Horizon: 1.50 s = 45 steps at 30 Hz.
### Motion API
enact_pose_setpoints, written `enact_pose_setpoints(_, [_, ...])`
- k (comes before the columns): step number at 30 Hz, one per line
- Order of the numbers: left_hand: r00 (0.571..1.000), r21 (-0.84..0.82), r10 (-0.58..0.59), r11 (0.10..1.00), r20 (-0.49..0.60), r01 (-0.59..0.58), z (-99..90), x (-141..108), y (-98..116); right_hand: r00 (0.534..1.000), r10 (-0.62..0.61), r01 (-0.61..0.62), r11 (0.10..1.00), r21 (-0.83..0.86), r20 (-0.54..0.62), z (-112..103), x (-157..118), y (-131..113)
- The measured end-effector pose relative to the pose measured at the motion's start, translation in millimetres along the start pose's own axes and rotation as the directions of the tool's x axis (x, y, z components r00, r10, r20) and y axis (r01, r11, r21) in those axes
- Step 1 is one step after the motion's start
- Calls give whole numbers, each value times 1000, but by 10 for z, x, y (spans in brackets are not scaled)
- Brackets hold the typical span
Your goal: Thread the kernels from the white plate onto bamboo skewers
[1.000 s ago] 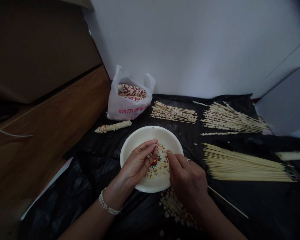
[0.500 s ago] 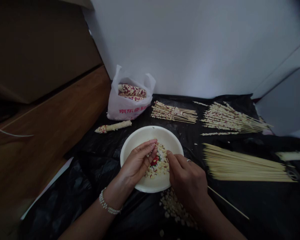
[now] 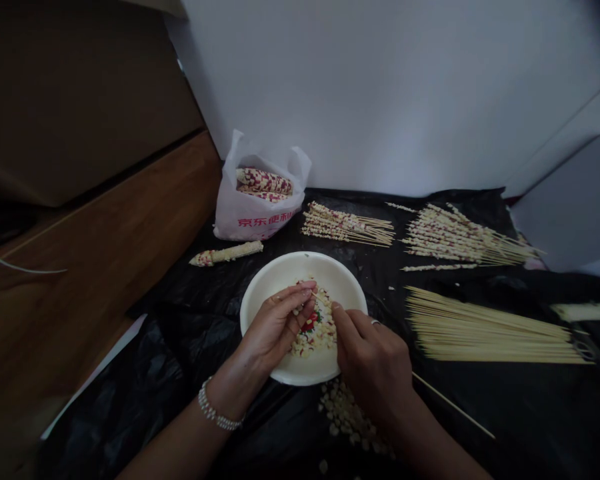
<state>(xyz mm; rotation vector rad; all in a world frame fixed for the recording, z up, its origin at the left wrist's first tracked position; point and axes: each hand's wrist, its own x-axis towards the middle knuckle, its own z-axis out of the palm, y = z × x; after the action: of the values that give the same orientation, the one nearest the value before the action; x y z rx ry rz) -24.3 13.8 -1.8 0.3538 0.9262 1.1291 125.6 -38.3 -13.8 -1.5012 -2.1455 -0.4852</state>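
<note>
Over a white bowl [image 3: 254, 293], my right hand [image 3: 375, 350] is closed around a thin bamboo skewer [image 3: 453, 403]. The skewer's tail sticks out behind the hand to the lower right, and a few corn kernels are threaded near its front. My left hand [image 3: 283, 320] pinches at the skewer's tip with thumb and forefinger, apparently on a corn kernel that the fingertips mostly hide. Loose corn kernels [image 3: 310, 345], pale yellow and dark red, lie in the bowl on its printed bottom.
Behind the bowl stands a white plastic bag [image 3: 260, 217] with corn cobs [image 3: 265, 180]. A partly stripped cob [image 3: 227, 253] lies before it. Threaded skewers lie in two piles [image 3: 347, 223] [image 3: 450, 237]; bare skewers [image 3: 485, 330] are at right. Loose kernels [image 3: 350, 417] lie on black plastic sheeting [image 3: 175, 360].
My right hand has shifted slightly left, and the skewer has moved a little toward my left fingertips with it. My left hand is nearly still.
</note>
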Motion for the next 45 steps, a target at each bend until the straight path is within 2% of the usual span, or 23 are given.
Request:
enact_pose_setpoints(8, [996,-102,-73,992,60,79,-35,34,-9,1000,2,-2,1000,26,0,-14,4,1])
enact_pose_setpoints(23, [994,42,-69,997,85,66,-27,0,-35,999,10,-8,999,42,-46,14,-16,-17])
enact_pose_setpoints(30, [982,176,-76,983,173,45,-20,-36,-44,994,24,-15,997,80,-109,28,-12,-34])
enact_pose_setpoints(34, [970,254,-78,967,230,18,-9,-62,-59,995,13,-6,997,75,-95,15,-1,-42])
enact_pose_setpoints(37, [968,206,-103,977,228,55,-10,-63,-49,997,10,-6,998,67,-70,12,6,-24])
enact_pose_setpoints(42, [973,-7,-126,992,195,130,-16,-20,16,996,39,-35,998,53,-79,19,22,18])
enact_pose_setpoints(45, [977,-11,-126,991,170,130,-9,-5,37,997,49,-45,997,64,-62,14,27,16])
